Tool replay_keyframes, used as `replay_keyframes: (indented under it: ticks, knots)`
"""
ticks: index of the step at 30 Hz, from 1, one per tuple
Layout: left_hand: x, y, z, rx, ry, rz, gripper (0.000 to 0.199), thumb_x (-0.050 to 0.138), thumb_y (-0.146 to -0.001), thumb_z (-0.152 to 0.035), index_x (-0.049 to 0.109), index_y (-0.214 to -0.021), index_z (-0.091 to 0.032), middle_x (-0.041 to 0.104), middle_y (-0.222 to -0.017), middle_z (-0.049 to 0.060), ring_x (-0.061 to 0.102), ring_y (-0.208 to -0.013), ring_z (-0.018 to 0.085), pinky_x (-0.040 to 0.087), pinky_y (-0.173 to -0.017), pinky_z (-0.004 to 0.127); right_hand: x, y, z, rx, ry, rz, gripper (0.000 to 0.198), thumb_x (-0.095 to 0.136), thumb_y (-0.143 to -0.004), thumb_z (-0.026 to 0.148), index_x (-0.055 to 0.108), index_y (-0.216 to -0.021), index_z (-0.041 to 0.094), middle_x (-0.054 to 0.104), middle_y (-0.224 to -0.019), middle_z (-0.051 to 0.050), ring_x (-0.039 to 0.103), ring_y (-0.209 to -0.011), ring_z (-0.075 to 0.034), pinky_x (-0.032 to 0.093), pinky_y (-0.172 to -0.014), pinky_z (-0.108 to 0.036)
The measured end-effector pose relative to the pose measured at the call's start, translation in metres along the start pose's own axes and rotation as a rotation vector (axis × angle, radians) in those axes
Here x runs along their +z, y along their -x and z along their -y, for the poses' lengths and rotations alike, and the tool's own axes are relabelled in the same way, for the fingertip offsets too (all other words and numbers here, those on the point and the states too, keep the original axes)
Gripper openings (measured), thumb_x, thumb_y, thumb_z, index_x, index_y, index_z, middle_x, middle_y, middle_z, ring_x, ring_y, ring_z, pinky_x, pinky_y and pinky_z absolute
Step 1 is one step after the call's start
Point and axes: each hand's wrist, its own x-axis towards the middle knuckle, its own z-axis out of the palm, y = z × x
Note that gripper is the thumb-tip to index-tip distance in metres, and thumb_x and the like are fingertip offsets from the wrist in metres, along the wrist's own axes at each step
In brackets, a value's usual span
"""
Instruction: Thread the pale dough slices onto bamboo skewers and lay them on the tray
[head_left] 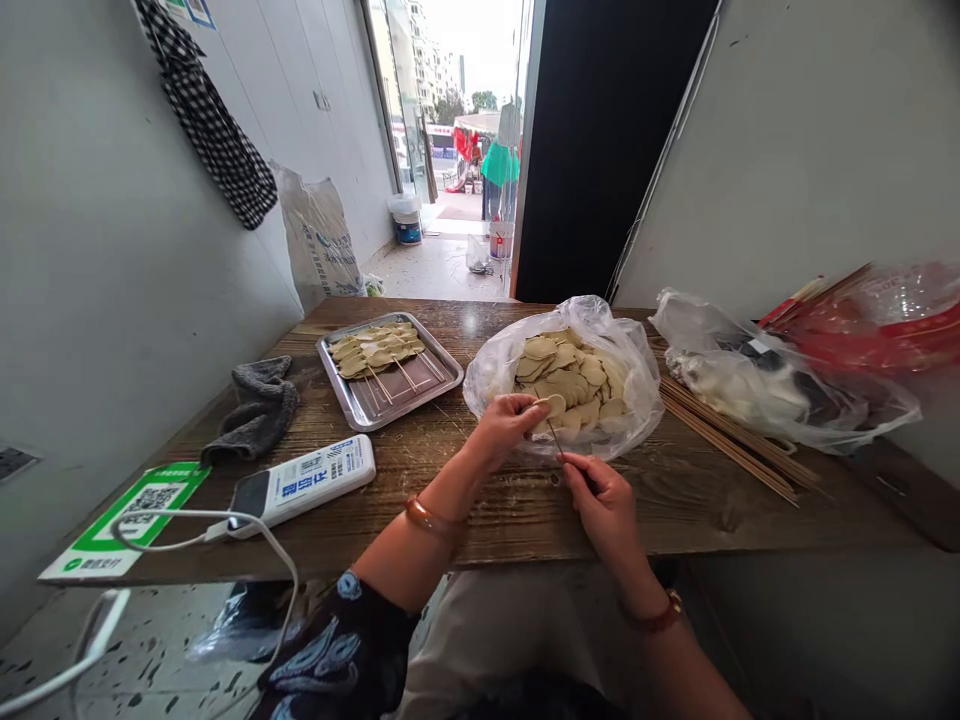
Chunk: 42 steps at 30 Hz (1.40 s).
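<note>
My left hand pinches a thin, round, pale slice at the near edge of an open clear plastic bag. The bag holds a heap of similar pale slices; I cannot tell what food they are. My right hand is closed on a thin skewer, whose upper end reaches the slice in my left hand. To the left, a metal tray carries several skewers threaded with the same slices, their sticks pointing toward me.
Bare wooden skewers lie right of the bag, beside another plastic bag and red packaging. On the left are a grey cloth, a white power bank with a cable, and a green QR card. The wooden table ends near my lap.
</note>
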Motion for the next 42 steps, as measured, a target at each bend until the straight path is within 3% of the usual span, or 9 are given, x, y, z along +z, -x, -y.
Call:
replay_keyframes:
  ticks: [5, 8, 10, 13, 15, 17, 21, 24, 42]
  knots:
    - [0.011, 0.005, 0.000, -0.001, -0.210, 0.139, 0.044, 0.065, -0.073, -0.053, 0.055, -0.058, -0.013, 0.039, -0.050, -0.004, 0.031, -0.050, 0.007, 0.022, -0.046, 0.021, 0.000, -0.001, -0.004, 0.030, -0.011, -0.044, 0.025, 0.055, -0.087, 0.035, 0.073, -0.092, 0.018, 0.069, -0.074, -0.004, 0.060, -0.063, -0.016, 0.047, -0.055, -0.026]
    - [0.012, 0.003, 0.000, 0.067, -0.287, 0.193, 0.038, 0.065, -0.074, -0.048, 0.064, -0.066, -0.012, 0.049, -0.057, -0.002, 0.038, -0.054, 0.008, 0.027, -0.049, 0.021, 0.000, -0.001, -0.006, 0.067, -0.046, -0.061, 0.027, 0.055, -0.087, 0.036, 0.073, -0.092, 0.018, 0.066, -0.067, -0.003, 0.058, -0.058, -0.016, 0.045, -0.051, -0.025]
    - [0.007, 0.000, 0.000, 0.095, -0.277, 0.133, 0.034, 0.062, -0.078, -0.044, 0.069, -0.083, -0.012, 0.058, -0.065, 0.001, 0.045, -0.058, 0.010, 0.034, -0.053, 0.022, 0.000, 0.000, -0.007, 0.102, -0.070, -0.084, 0.028, 0.056, -0.086, 0.038, 0.073, -0.093, 0.017, 0.065, -0.064, -0.002, 0.056, -0.055, -0.015, 0.043, -0.049, -0.024]
    - [-0.005, -0.007, 0.002, 0.177, -0.353, -0.098, 0.030, 0.058, -0.082, -0.035, 0.069, -0.099, -0.013, 0.065, -0.076, 0.005, 0.054, -0.065, 0.014, 0.042, -0.062, 0.025, 0.000, 0.000, -0.007, 0.168, -0.133, -0.134, 0.032, 0.057, -0.086, 0.041, 0.072, -0.098, 0.015, 0.062, -0.062, -0.001, 0.051, -0.050, -0.013, 0.041, -0.046, -0.023]
    - [-0.011, -0.011, 0.006, 0.278, -0.536, -0.225, 0.021, 0.058, -0.081, -0.027, 0.071, -0.094, -0.016, 0.066, -0.081, 0.006, 0.057, -0.072, 0.016, 0.045, -0.070, 0.027, 0.000, 0.001, -0.007, 0.209, -0.200, -0.153, 0.036, 0.058, -0.085, 0.044, 0.071, -0.101, 0.013, 0.060, -0.061, -0.001, 0.047, -0.047, -0.011, 0.040, -0.044, -0.022]
    - [-0.014, -0.013, 0.010, 0.350, -0.756, -0.266, 0.017, 0.058, -0.080, -0.019, 0.071, -0.090, -0.018, 0.067, -0.088, 0.007, 0.059, -0.080, 0.018, 0.045, -0.079, 0.030, 0.001, 0.001, -0.006, 0.247, -0.263, -0.165, 0.039, 0.059, -0.084, 0.046, 0.070, -0.101, 0.012, 0.059, -0.062, 0.000, 0.045, -0.046, -0.010, 0.039, -0.044, -0.022]
    - [-0.012, -0.013, 0.011, 0.313, -1.179, -0.145, 0.021, 0.052, -0.082, -0.015, 0.070, -0.092, -0.018, 0.065, -0.097, 0.010, 0.057, -0.097, 0.024, 0.044, -0.091, 0.037, 0.001, 0.002, -0.005, 0.294, -0.315, -0.172, 0.039, 0.061, -0.083, 0.047, 0.069, -0.102, 0.014, 0.058, -0.065, 0.000, 0.044, -0.049, -0.010, 0.039, -0.045, -0.022]
    - [-0.009, -0.011, 0.009, 0.254, -1.349, -0.079, 0.021, 0.052, -0.084, -0.018, 0.069, -0.096, -0.017, 0.064, -0.100, 0.011, 0.056, -0.101, 0.025, 0.043, -0.093, 0.038, 0.000, 0.002, -0.003, 0.294, -0.317, -0.169, 0.038, 0.062, -0.082, 0.047, 0.070, -0.099, 0.014, 0.057, -0.063, 0.001, 0.043, -0.049, -0.010, 0.038, -0.045, -0.022]
    - [-0.005, -0.013, 0.018, 0.217, -1.301, -0.230, 0.018, 0.047, -0.086, -0.021, 0.065, -0.082, -0.018, 0.063, -0.091, 0.010, 0.058, -0.093, 0.023, 0.044, -0.084, 0.035, 0.001, 0.006, -0.011, 0.257, -0.240, -0.146, 0.041, 0.061, -0.083, 0.047, 0.070, -0.103, 0.013, 0.060, -0.067, -0.001, 0.044, -0.048, -0.009, 0.036, -0.045, -0.022]
